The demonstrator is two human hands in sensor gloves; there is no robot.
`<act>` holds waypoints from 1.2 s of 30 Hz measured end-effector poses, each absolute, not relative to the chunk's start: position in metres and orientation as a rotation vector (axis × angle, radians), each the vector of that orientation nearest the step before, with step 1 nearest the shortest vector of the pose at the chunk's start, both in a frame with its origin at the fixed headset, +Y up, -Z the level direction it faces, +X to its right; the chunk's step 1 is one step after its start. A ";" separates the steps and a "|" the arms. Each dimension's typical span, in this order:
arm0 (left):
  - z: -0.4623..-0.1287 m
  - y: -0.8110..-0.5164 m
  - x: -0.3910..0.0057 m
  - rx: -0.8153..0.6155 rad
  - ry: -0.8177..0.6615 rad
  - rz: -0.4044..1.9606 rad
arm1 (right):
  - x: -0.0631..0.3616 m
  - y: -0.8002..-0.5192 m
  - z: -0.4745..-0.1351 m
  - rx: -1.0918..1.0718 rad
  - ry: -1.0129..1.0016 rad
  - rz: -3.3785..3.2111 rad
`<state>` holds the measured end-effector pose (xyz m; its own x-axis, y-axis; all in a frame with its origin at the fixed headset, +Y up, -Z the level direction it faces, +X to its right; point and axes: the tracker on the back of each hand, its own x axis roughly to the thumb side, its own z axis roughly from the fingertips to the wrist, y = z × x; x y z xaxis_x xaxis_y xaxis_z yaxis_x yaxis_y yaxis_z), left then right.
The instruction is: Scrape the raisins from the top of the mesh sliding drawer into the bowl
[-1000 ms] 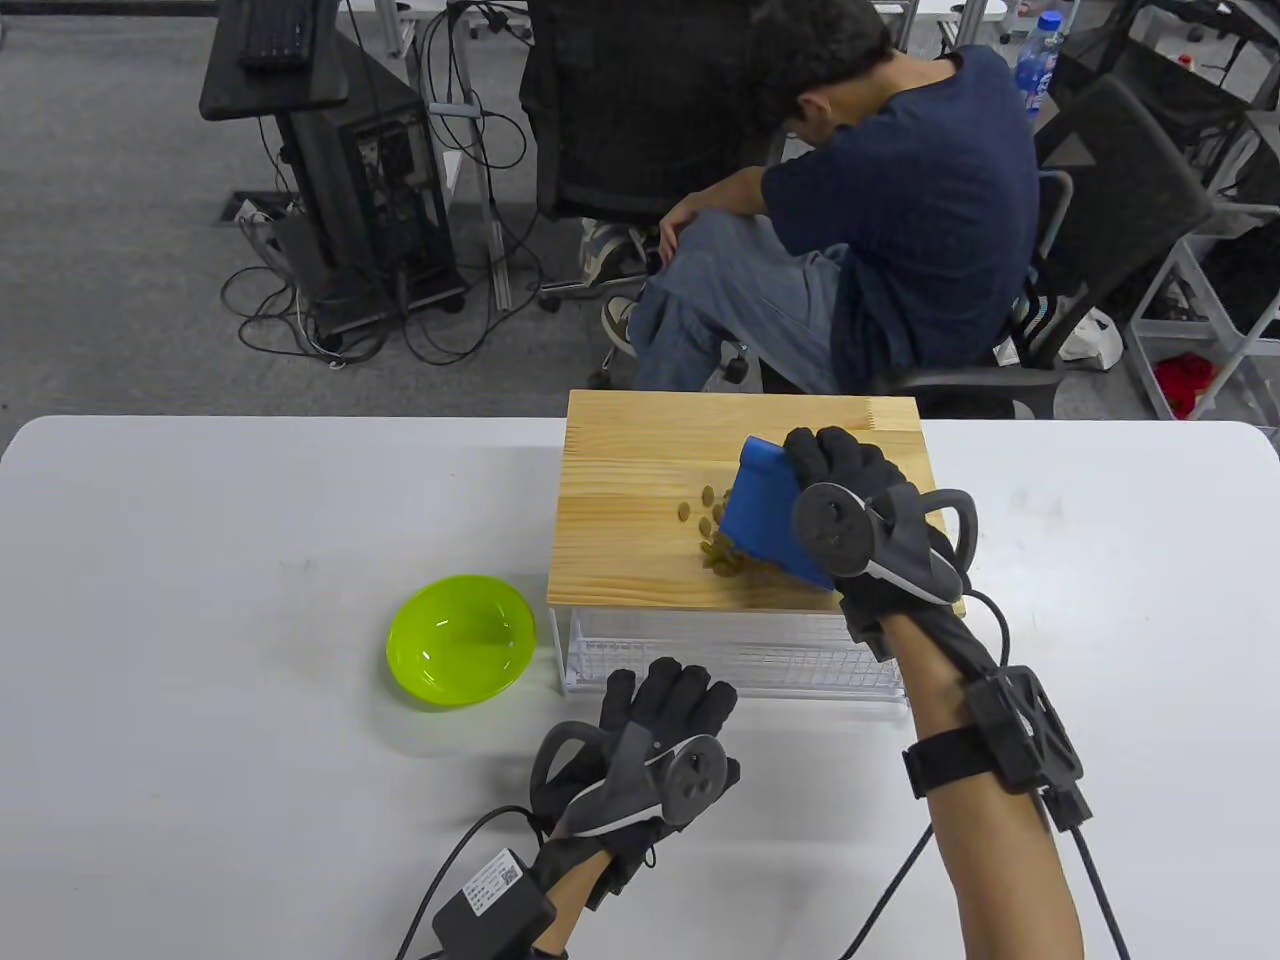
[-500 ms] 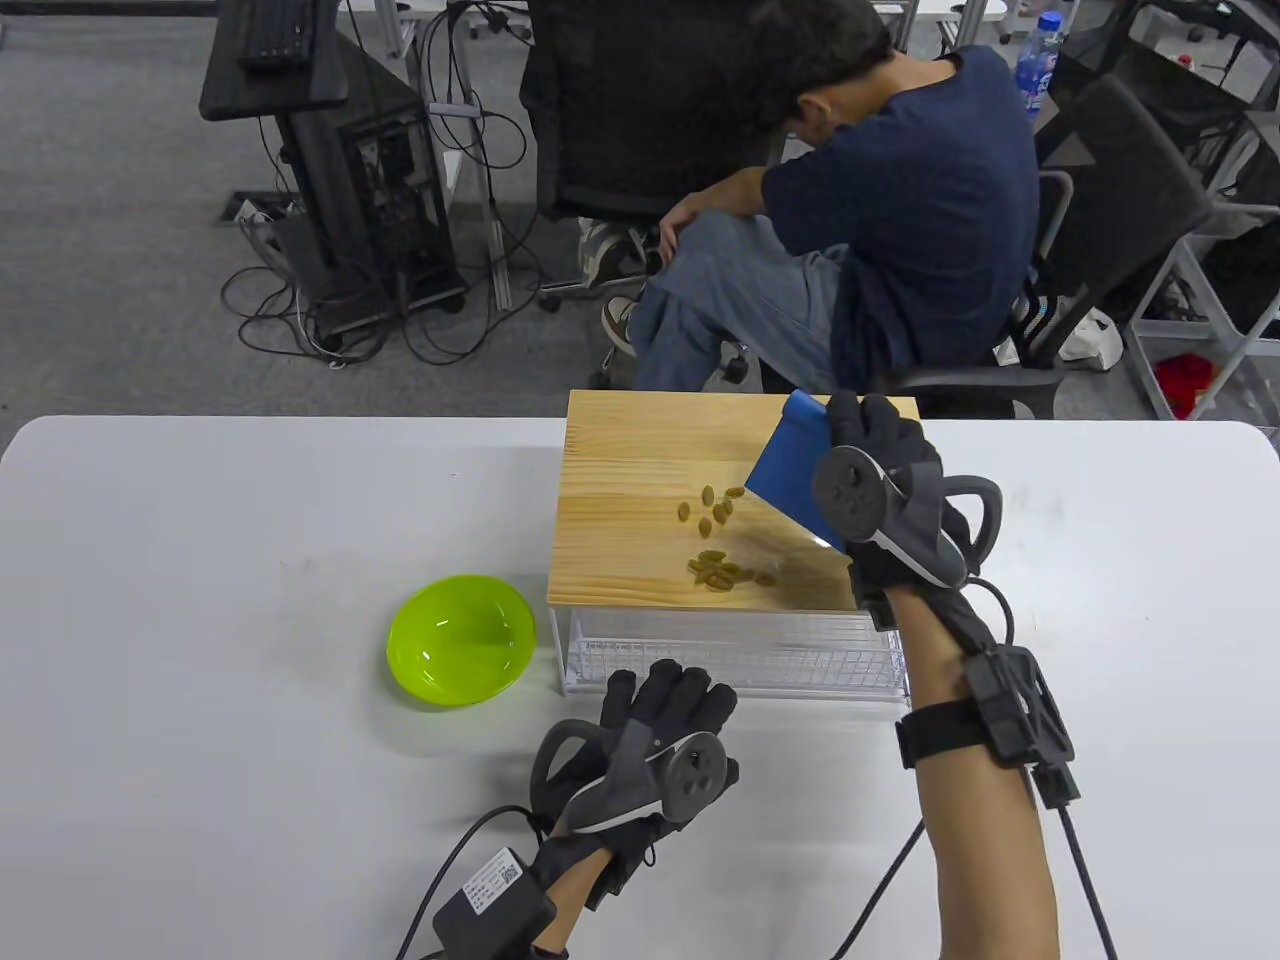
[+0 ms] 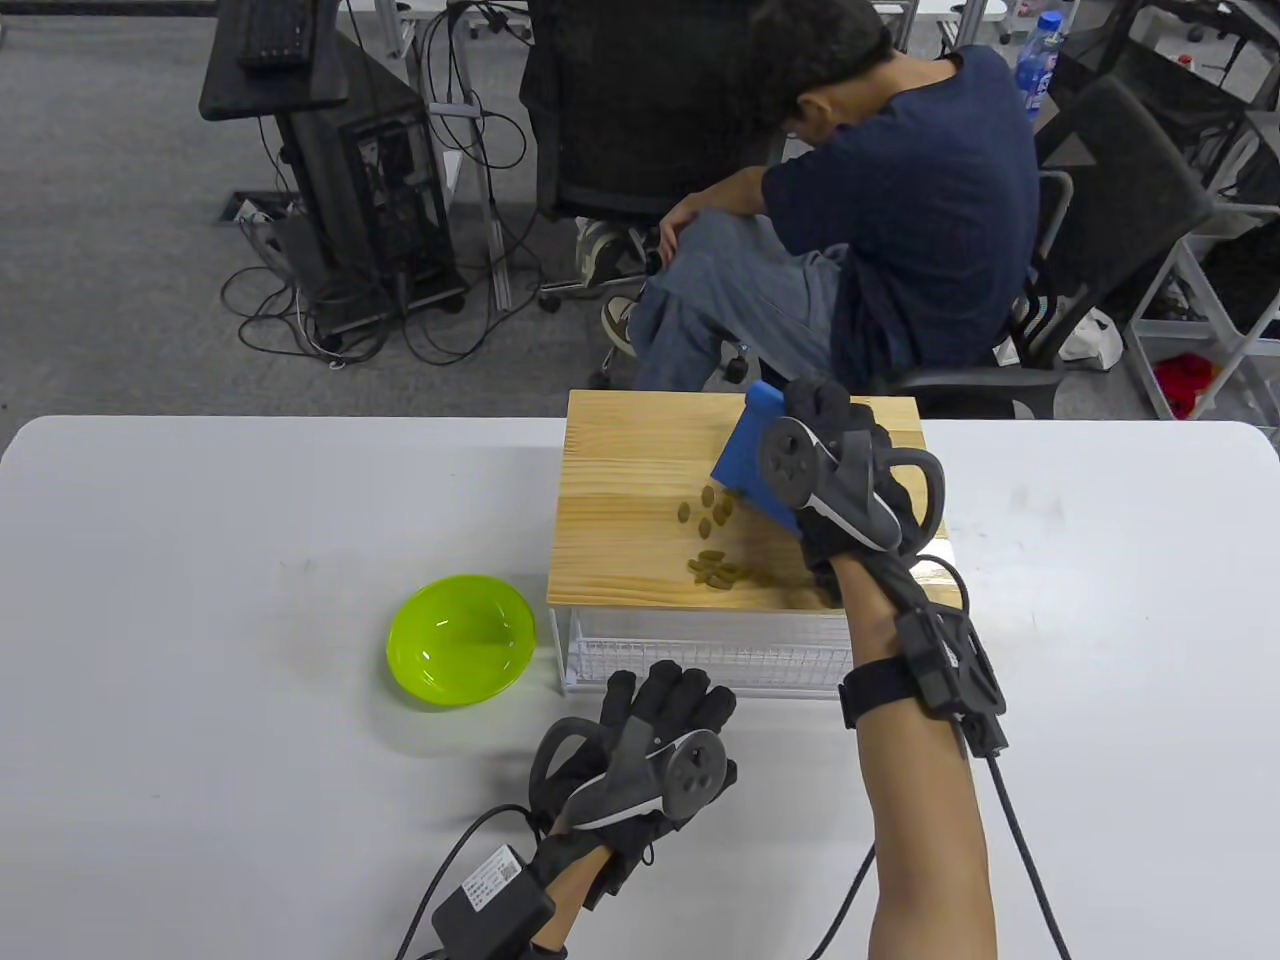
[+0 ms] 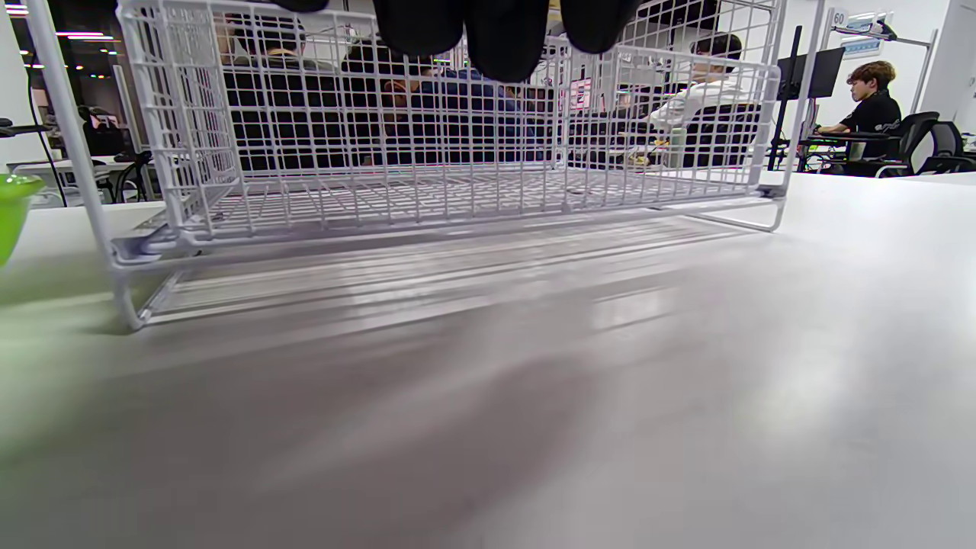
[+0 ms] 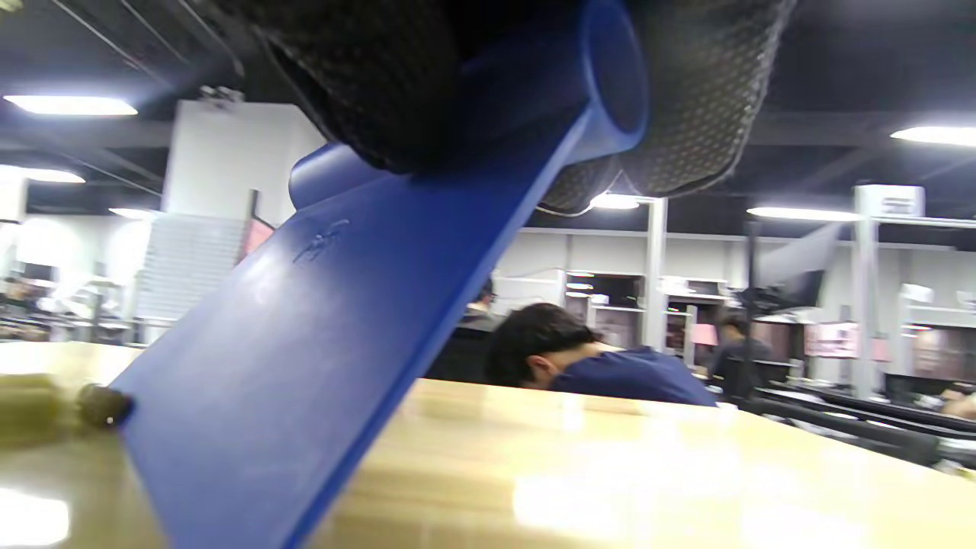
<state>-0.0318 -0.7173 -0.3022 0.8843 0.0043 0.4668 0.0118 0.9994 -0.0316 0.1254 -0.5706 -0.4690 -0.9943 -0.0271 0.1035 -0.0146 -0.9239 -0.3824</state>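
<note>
A wooden top (image 3: 630, 470) covers the white mesh drawer (image 3: 700, 655). Two loose clusters of raisins (image 3: 715, 545) lie on the wood near its front middle. My right hand (image 3: 835, 465) grips a blue scraper (image 3: 745, 460) by its handle; the blade (image 5: 305, 366) stands tilted on the wood just right of the upper raisins (image 5: 99, 404). My left hand (image 3: 665, 700) rests on the table with its fingers straight, its fingertips (image 4: 496, 38) by the mesh drawer front (image 4: 457, 137). The green bowl (image 3: 462, 640) sits empty on the table left of the drawer.
A person in dark blue (image 3: 900, 220) sits on a chair right behind the table's far edge. A computer stand (image 3: 330, 150) and cables lie on the floor beyond. The white table (image 3: 250, 520) stretches wide to the left of the bowl.
My right hand lifted the scraper off the front raisin pile, swung it back toward the far edge, then set it down further left beside the upper raisins. The left hand stayed put.
</note>
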 end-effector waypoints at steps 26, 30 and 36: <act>-0.304 -0.719 -0.030 -0.056 -0.487 -0.007 | 0.108 -0.571 -0.431 -0.897 0.690 -3.029; -0.303 -0.720 -0.030 -0.059 -0.487 -0.011 | 0.109 -0.570 -0.428 -0.911 0.691 -3.024; -0.303 -0.720 -0.029 -0.062 -0.489 -0.017 | 0.109 -0.571 -0.426 -0.933 0.698 -3.022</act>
<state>-0.0290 -0.7195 -0.3034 0.8827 -0.0014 0.4699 0.0309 0.9980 -0.0552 0.1093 -0.5714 -0.4256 -0.8298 -0.0333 0.5570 -0.2143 -0.9027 -0.3732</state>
